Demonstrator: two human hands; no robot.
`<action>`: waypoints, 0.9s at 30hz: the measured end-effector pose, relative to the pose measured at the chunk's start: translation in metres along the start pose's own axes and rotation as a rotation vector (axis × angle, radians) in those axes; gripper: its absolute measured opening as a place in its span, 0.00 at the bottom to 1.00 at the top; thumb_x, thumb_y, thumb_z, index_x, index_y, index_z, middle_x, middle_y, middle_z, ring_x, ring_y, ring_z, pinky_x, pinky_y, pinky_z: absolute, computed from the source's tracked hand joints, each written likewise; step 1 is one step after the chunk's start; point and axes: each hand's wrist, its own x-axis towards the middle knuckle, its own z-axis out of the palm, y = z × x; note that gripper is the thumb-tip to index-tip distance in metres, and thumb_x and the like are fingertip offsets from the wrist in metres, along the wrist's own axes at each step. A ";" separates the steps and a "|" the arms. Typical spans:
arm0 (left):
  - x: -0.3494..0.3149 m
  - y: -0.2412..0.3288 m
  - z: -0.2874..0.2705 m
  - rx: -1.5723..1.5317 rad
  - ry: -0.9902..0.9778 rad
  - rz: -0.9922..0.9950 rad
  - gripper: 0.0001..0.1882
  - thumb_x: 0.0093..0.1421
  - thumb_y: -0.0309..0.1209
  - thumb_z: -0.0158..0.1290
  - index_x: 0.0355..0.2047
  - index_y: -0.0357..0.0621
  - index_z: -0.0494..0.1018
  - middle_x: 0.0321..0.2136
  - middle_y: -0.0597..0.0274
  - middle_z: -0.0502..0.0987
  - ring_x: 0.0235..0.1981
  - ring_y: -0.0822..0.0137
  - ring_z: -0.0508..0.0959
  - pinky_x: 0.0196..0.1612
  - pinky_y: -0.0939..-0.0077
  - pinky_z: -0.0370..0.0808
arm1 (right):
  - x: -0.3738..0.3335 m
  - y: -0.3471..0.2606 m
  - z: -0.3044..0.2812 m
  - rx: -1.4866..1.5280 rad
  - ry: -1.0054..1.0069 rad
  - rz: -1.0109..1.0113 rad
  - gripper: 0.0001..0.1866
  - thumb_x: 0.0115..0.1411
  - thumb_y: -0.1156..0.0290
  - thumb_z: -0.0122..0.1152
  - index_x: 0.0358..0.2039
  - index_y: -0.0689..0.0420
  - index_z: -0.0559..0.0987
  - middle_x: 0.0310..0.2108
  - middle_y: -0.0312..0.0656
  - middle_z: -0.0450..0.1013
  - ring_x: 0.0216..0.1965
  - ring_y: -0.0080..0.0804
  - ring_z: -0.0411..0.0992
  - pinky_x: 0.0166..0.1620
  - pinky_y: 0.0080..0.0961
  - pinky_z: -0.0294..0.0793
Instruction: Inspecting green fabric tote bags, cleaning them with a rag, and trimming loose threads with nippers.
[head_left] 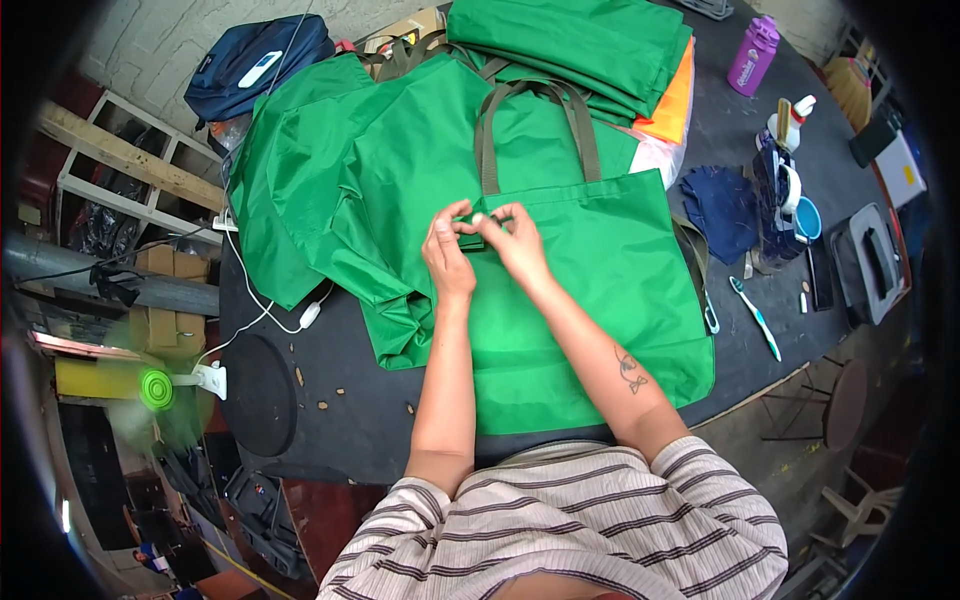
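A green tote bag (590, 290) with olive-brown strap handles (583, 120) lies flat on the dark table in front of me. At its upper left corner my left hand (450, 255) is closed on a folded bit of green fabric. My right hand (515, 245) pinches the same spot, its fingertips almost meeting the left ones. The fingers partly hide what is between them, where a dark strip of edge or strap shows. Crumpled against the tote's left side is another spread of green fabric (340, 190).
Folded green fabric (590, 50) is stacked at the back over an orange piece (672, 100). To the right stand a purple bottle (753, 58) and a caddy (778, 205), with a toothbrush (755, 318) nearer. A white cord (262, 312) and a green fan (157, 388) are at left.
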 end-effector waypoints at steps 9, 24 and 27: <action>-0.049 0.033 0.023 -0.458 0.369 -0.448 0.14 0.63 0.36 0.51 0.42 0.40 0.64 0.31 0.65 0.64 0.32 0.69 0.68 0.39 0.76 0.69 | 0.023 -0.034 -0.004 0.515 -0.173 0.468 0.18 0.45 0.80 0.70 0.34 0.57 0.71 0.19 0.30 0.66 0.13 0.17 0.57 0.12 0.19 0.50; -0.006 0.037 0.020 -0.896 -0.042 -0.456 0.19 0.67 0.42 0.45 0.38 0.34 0.70 0.27 0.52 0.78 0.30 0.58 0.81 0.34 0.67 0.80 | -0.066 -0.033 -0.033 -0.171 -0.009 -0.356 0.13 0.55 0.64 0.59 0.35 0.58 0.70 0.33 0.45 0.72 0.33 0.45 0.73 0.34 0.36 0.71; -0.008 0.041 0.027 -0.881 0.012 -0.514 0.20 0.65 0.44 0.47 0.34 0.35 0.70 0.23 0.55 0.77 0.26 0.61 0.80 0.28 0.69 0.80 | -0.064 -0.032 -0.027 -0.143 0.059 -0.420 0.12 0.53 0.66 0.60 0.33 0.59 0.71 0.31 0.45 0.74 0.31 0.44 0.74 0.33 0.35 0.72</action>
